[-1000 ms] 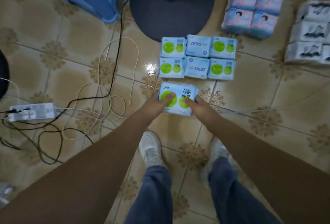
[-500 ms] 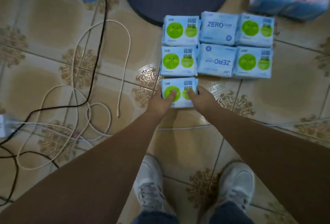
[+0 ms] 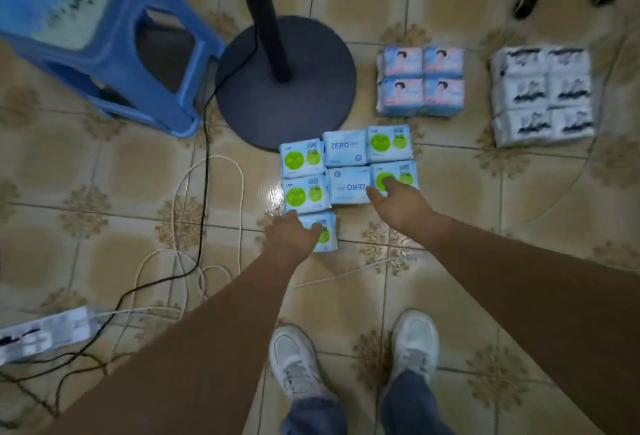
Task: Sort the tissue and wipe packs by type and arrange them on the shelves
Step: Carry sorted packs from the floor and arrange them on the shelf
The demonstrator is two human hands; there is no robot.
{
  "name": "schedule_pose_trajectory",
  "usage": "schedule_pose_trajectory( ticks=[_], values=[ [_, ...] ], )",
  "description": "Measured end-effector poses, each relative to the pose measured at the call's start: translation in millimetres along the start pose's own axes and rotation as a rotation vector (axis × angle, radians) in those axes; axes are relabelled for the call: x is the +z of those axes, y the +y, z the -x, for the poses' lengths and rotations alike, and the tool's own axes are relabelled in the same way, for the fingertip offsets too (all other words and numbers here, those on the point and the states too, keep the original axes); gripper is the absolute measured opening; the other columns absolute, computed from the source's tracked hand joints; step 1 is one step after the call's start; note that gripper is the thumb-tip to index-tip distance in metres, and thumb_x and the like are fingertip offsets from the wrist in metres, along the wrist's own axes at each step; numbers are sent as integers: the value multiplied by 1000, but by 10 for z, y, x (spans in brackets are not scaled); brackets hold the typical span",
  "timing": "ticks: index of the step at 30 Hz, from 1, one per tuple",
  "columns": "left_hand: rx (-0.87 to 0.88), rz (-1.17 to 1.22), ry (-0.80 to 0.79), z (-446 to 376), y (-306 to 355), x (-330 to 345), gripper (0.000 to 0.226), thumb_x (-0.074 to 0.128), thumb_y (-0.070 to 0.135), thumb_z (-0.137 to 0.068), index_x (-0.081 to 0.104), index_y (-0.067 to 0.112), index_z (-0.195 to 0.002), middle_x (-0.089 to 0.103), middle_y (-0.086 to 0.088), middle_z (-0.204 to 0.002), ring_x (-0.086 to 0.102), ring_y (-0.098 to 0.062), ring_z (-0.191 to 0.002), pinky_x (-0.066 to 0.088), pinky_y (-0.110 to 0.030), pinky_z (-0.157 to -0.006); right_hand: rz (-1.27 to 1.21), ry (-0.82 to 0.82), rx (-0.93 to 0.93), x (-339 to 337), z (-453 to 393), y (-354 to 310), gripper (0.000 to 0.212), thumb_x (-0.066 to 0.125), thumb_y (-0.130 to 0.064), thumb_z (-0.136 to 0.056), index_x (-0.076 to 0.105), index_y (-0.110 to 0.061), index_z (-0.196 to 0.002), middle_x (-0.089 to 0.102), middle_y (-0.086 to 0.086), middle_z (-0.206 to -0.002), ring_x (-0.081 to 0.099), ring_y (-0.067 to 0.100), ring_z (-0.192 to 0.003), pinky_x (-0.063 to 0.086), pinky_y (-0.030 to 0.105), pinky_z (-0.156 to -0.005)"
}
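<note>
Down on the tiled floor (image 3: 450, 192), the right hand (image 3: 394, 199) is leaving the green-dotted pale-blue plastic pack (image 3: 323, 232), fingers spread, reaching toward two o'clock; the left hand (image 3: 292, 232) is resting on it, grip unclear.

Floor (image 3: 104, 175): glossy beige tiles w/ brown flower motifs at tile corners, dim light, glare spot near centre. Blue plastic stool (image 3: 104, 43) top left. Dark round stand base (image 3: 304, 102) w/ black pole (image 3: 259, 8) just right of stool. Black cable (image 3: 204, 164) and white cable (image 3: 239, 199) loop across left side to a white power strip (image 3: 45, 337) at left edge. Chair caster (image 3: 526, 3) top right corner.
</note>
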State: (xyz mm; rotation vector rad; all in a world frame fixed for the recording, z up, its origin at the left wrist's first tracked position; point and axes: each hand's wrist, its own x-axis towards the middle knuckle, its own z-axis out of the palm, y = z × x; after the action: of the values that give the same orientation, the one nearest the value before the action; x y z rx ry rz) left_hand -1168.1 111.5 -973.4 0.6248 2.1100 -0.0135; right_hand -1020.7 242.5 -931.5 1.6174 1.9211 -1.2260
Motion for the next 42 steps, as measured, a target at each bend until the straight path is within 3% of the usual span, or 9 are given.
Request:
schedule_pose_trajectory(
  ticks=[6,11,14,18,20,25,30,36,42],
  values=[
    [243,-136,-33,1738,1448,-999,66,48,55,-97,38,16,-149,45,-20,-141,44,-38,-131,40,-43,-108,-67,179,-117,-2101,1357,-809,51,41,-36,-106,44,-2,-144,48,23,-144,47,39,-129,38,40,-105],
    [535,-134,32,3537,2858,-2066,64,48,54,-93,45,15,-143,50,-14,-140,45,-34,-133,41,-41,-105,-291,445,-233,-4147,3036,-1339,56,44,-37,-105,37,-7,-151,41,16,-154,39,27,-141,29,31,-113],
    [732,-156,58,4509,3687,-2392,79,32,66,-81,49,17,-141,51,-10,-141,46,-30,-132,38,-37,-107,-334,640,-305,-5282,4039,-1214,60,40,-45,-104,31,-15,-155,36,5,-158,34,21,-144,29,34,-117],
    [973,-128,110,5647,4796,-2448,59,48,55,-98,40,24,-149,47,-2,-141,49,-22,-128,40,-33,-104,-369,938,-337,-6539,5251,-697,58,37,-48,-105,31,-18,-155,34,0,-159,30,17,-145,25,33,-117],
    [1084,-101,94,6185,5330,-2330,62,48,59,-97,40,27,-150,47,2,-142,48,-17,-130,42,-35,-107,-383,1069,-324,-6998,5815,-332,60,34,-52,-104,29,-21,-156,31,-3,-161,28,15,-147,24,35,-119],
    [1366,-106,48,7317,6472,-1982,68,45,64,-95,35,28,-152,42,5,-151,41,-16,-139,41,-40,-113,-407,1346,-269,-7807,6837,534,58,35,-50,-104,32,-20,-154,34,0,-159,30,17,-147,25,41,-121],
    [1587,-118,3,8095,7414,-1631,60,47,60,-97,43,23,-144,48,1,-144,45,-19,-131,45,-43,-107,-423,1502,-155,-8280,7369,1325,52,40,-41,-105,39,-16,-150,41,2,-155,37,18,-142,30,39,-118],
    [1733,-68,-63,8561,8362,-1344,58,55,46,-98,42,20,-148,48,-2,-145,45,-18,-134,41,-40,-111,-405,1624,-8,-8733,7617,2034,50,41,-40,-105,44,-12,-147,47,4,-149,43,19,-136,32,32,-111],
    [1845,-43,-166,9025,9193,-1113,53,59,41,-97,48,16,-143,55,-5,-136,53,-20,-124,46,-39,-103,-404,1778,261,-8836,8033,2767,44,50,-36,-102,51,-12,-139,54,5,-140,52,21,-127,41,39,-107]
  ],
)
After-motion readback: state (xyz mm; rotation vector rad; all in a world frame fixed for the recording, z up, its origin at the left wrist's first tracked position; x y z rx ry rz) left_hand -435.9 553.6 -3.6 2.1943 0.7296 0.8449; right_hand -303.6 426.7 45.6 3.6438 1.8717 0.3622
